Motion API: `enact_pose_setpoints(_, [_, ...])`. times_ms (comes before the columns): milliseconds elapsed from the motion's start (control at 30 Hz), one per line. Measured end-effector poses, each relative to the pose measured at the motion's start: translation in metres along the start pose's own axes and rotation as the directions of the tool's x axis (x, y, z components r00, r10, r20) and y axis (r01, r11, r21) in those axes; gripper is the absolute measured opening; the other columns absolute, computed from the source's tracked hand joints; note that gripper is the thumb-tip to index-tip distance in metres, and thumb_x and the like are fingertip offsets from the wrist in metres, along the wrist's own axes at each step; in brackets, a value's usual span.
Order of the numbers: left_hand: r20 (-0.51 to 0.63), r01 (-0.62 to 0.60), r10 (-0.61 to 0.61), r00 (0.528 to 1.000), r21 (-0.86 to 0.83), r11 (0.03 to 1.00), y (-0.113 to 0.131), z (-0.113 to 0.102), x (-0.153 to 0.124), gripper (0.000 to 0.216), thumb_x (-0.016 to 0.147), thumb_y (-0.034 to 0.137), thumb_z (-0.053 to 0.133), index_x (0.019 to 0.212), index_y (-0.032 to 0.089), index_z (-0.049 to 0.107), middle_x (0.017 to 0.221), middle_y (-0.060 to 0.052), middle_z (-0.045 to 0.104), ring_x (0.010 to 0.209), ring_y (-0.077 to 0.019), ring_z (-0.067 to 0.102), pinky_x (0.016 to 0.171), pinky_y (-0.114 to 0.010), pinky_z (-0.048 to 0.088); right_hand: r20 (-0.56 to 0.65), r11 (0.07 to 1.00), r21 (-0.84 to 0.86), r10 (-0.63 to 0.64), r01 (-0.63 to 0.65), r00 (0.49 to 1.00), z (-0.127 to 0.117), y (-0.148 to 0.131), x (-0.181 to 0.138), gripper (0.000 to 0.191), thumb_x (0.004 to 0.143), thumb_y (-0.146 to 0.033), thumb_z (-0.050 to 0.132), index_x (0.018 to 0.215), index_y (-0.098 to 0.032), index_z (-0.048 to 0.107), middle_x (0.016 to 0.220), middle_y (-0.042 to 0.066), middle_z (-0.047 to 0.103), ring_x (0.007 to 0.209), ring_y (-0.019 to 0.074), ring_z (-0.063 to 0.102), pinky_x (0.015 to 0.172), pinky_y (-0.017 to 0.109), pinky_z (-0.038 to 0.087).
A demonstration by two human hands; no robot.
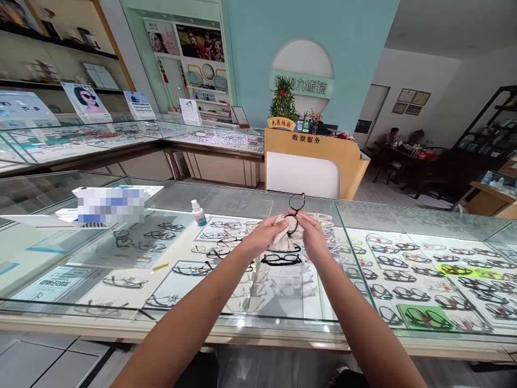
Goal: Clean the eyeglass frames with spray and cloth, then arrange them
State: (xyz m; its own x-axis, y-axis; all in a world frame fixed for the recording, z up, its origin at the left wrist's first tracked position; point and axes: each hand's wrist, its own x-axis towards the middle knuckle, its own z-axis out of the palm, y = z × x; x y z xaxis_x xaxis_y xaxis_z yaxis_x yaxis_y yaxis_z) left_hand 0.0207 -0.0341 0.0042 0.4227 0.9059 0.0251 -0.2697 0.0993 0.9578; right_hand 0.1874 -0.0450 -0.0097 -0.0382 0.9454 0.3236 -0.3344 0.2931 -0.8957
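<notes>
Above the glass counter I hold a pair of dark-rimmed eyeglasses point(297, 202) turned on end, one round lens uppermost. My left hand point(262, 235) is closed on a crumpled beige cloth point(284, 242), which is wrapped about the lower lens. The fingers of my right hand point(313, 233) pinch the frame near its middle and also touch the cloth. Most of the lower lens is hidden by cloth and fingers. Just below my hands, black-framed glasses point(281, 259) show at the counter. A small white spray bottle point(198, 213) with a blue label stands to the left.
Rows of eyeglasses point(410, 293) fill the glass display counter point(283, 330). An open white box-like item point(48, 220), partly blurred out, lies at the left, with a yellow stick point(160, 267) nearer me. Beyond stands a wooden cashier desk point(351, 161); people sit at a far table point(416, 152).
</notes>
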Motion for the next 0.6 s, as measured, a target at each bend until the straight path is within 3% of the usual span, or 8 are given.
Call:
enact_pose_setpoints(133, [-0.012, -0.067, 0.066, 0.998, -0.026, 0.997, -0.003, 0.005, 0.0, 0.066, 0.069, 0.054, 0.096, 0.117, 0.018, 0.07, 0.091, -0.001, 0.071, 0.077, -0.014, 0.063, 0.072, -0.026, 0.05, 0.015, 0.999, -0.029, -0.028, 0.029, 0.999, 0.004, -0.002, -0.001, 0.026, 0.09, -0.048, 0.076, 0.099, -0.026, 0.086, 0.124, 0.006, 0.074, 0.11, 0.0249, 0.065, 0.098, 0.037, 0.051])
enact_pose_setpoints(300, [-0.101, -0.146, 0.151, 0.983, 0.058, 0.988, -0.006, 0.005, 0.004, 0.066, 0.075, 0.07, 0.085, 0.111, 0.017, 0.071, 0.081, 0.001, 0.066, 0.07, -0.0124, 0.058, 0.065, -0.024, 0.046, 0.05, 0.993, -0.1, -0.058, 0.063, 0.997, 0.009, -0.004, -0.004, 0.025, 0.091, -0.048, 0.075, 0.087, -0.025, 0.084, 0.114, 0.006, 0.072, 0.102, 0.0229, 0.063, 0.09, 0.035, 0.05])
enact_pose_setpoints(433, [-0.085, -0.066, 0.08, 0.993, 0.148, 0.987, -0.004, -0.002, 0.003, 0.066, 0.08, 0.076, 0.077, 0.109, 0.017, 0.073, 0.079, 0.0, 0.067, 0.069, -0.0148, 0.06, 0.064, -0.026, 0.047, 0.013, 1.0, -0.012, -0.013, 0.013, 1.0, 0.006, -0.002, -0.003, 0.022, 0.088, -0.045, 0.078, 0.092, -0.026, 0.086, 0.117, 0.006, 0.072, 0.104, 0.0237, 0.064, 0.091, 0.035, 0.05])
enact_pose_setpoints(600, [0.035, -0.013, 0.01, 0.999, 0.079, 0.997, -0.003, -0.008, 0.002, 0.06, 0.076, 0.06, 0.088, 0.115, 0.017, 0.073, 0.095, -0.004, 0.073, 0.083, -0.0178, 0.066, 0.075, -0.027, 0.051, -0.022, 0.996, 0.076, 0.046, -0.044, 0.999, 0.001, -0.001, 0.001, 0.024, 0.084, -0.045, 0.081, 0.098, -0.026, 0.088, 0.122, 0.005, 0.075, 0.103, 0.0242, 0.067, 0.092, 0.035, 0.051])
